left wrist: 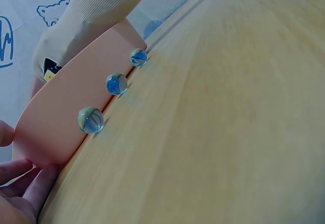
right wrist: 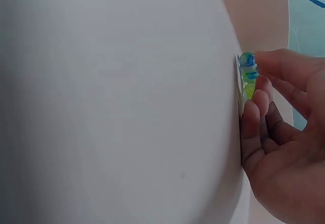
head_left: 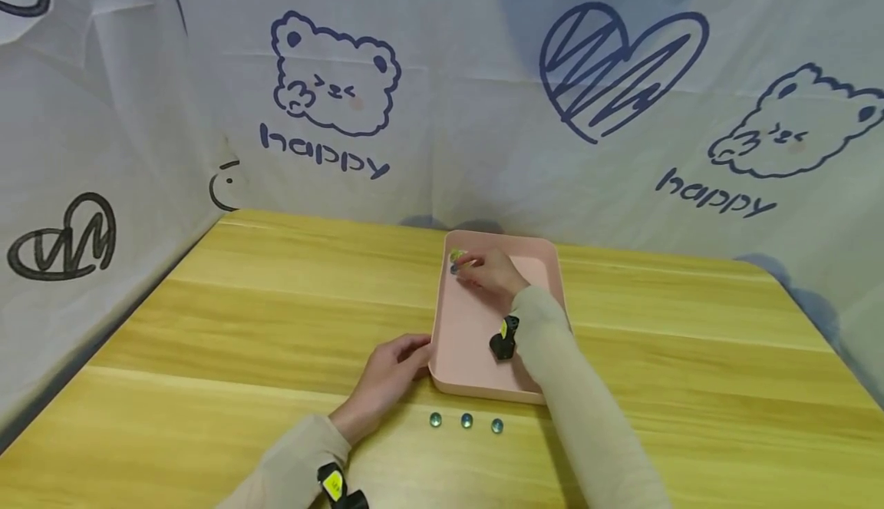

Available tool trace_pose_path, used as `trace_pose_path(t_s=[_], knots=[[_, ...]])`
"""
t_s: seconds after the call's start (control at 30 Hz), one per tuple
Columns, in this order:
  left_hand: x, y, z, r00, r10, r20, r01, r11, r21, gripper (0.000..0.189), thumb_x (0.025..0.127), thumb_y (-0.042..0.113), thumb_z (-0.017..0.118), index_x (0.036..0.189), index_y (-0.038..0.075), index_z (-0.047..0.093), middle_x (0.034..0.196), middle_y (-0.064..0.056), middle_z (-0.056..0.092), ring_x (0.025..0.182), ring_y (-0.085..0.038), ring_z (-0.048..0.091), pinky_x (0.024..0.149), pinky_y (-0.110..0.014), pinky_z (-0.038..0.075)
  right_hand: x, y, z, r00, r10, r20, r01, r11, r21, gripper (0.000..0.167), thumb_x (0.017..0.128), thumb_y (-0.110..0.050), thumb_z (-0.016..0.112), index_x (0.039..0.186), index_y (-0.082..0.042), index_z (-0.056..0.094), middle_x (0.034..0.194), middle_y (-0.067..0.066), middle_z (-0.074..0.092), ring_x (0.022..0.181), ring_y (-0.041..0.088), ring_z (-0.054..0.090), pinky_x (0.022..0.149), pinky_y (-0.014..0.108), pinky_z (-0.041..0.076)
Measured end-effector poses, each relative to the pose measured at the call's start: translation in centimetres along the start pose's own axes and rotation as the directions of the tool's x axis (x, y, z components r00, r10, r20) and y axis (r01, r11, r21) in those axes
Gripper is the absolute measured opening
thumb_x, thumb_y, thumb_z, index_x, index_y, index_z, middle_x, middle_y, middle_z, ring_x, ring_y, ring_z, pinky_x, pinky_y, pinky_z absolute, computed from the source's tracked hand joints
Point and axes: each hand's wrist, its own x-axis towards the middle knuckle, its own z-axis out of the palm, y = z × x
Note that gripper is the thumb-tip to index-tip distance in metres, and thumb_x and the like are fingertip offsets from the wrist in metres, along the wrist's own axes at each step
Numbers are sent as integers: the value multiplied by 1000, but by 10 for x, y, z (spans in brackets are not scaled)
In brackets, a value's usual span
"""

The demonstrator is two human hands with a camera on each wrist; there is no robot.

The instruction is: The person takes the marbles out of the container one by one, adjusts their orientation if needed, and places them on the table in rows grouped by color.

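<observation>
A shallow pink tray (head_left: 470, 317) lies on the table. My right hand (head_left: 492, 272) reaches into its far left corner, its fingertips pinching a blue-green glass marble (right wrist: 247, 59). Just past those fingertips, more blue and yellow-green marbles (right wrist: 250, 88) sit close together, partly hidden by the fingers. Beside the tray's near left corner, my left hand (head_left: 390, 375) rests on the table with its fingers touching the outer wall. Three clear marbles with blue swirls, one of them the middle marble (left wrist: 117, 84), stand in a row in front of the tray's near wall.
The wooden table (head_left: 276, 325) extends to both sides of the tray. White cloth (head_left: 456, 148) with drawn bears and hearts hangs behind the table and at its left. The tray's raised rim surrounds the right hand's working area.
</observation>
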Motion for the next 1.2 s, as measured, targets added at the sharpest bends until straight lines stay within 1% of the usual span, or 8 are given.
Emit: trace_pose_path(t_s=[0.1,0.23,0.3,0.47,0.7,0.9,1.1,1.2], knots=[[2,0,0,1000,10,1,-10,1000,4,33,99,14,55,122,-9,59,119,-20,62,106,-27,60,88,-33,54,-1,-1,0,1000,-11,1,11,1000,-12,25,88,-9,69,111,2,69,96,13,68,77,18,60,64,21,49],[3,0,0,1000,7,5,-7,1000,2,33,99,14,55,122,-9,59,119,-20,62,106,-27,61,89,-33,54,-3,-1,1,999,-38,10,38,999,-35,27,87,-10,71,112,1,70,110,14,66,93,24,60,72,24,50],[4,0,0,1000,4,6,-4,1000,0,32,99,14,55,122,-9,60,119,-20,62,107,-27,60,89,-33,54,-3,-1,2,999,-45,7,45,998,-41,27,87,-10,72,112,1,70,113,14,66,98,26,60,76,26,50],[3,0,0,1000,6,2,-6,1000,2,33,99,14,55,122,-8,60,120,-19,61,108,-27,60,89,-33,54,0,0,6,997,-80,-10,79,993,-89,27,85,-11,73,109,0,71,108,14,68,95,26,62,82,33,52],[2,-1,0,1000,12,18,-12,1000,-25,33,99,14,54,123,-9,59,121,-21,60,109,-28,59,89,-32,54,1,2,12,994,-97,-54,86,981,-174,19,87,-16,72,101,-4,75,102,11,70,95,27,63,85,37,52],[1,-1,1,1000,7,21,-6,1000,-30,33,99,13,54,122,-9,59,121,-21,60,109,-28,59,88,-32,54,-3,1,12,995,-72,-70,60,986,-158,21,88,-18,70,102,-4,74,105,11,69,100,28,62,88,38,51],[1,0,2,1000,9,18,-8,999,-31,33,99,13,54,123,-10,59,121,-22,60,109,-29,59,89,-33,54,-5,-1,10,997,-6,-76,-1,996,-86,25,90,-20,68,108,-4,73,111,12,67,104,28,59,91,38,49],[1,1,2,1000,13,18,-12,999,-31,33,99,13,53,123,-10,58,121,-22,60,109,-29,59,89,-33,54,-5,-1,9,997,7,-74,-11,998,-59,25,90,-19,67,109,-3,72,111,13,66,104,29,59,91,38,49]])
